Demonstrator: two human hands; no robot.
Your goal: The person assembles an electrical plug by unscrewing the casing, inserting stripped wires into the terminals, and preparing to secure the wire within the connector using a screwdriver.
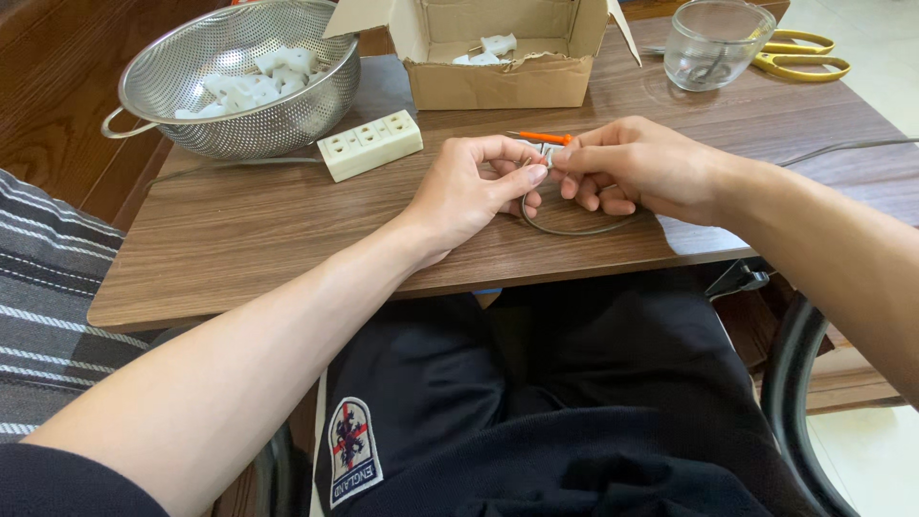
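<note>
My left hand [476,187] and my right hand [634,170] meet over the wooden table [239,239], both pinching a small white plug part [548,156] between their fingertips. A grey cable [574,228] loops under my hands and runs off to the right. An orange-handled screwdriver [542,138] lies just behind my fingers. A cream socket strip [370,145] lies to the left of my left hand.
A metal colander [239,81] with several white plastic parts stands at the back left. An open cardboard box [498,57] holding white parts sits behind my hands. A glass cup [713,43] and yellow scissors [802,56] are at the back right.
</note>
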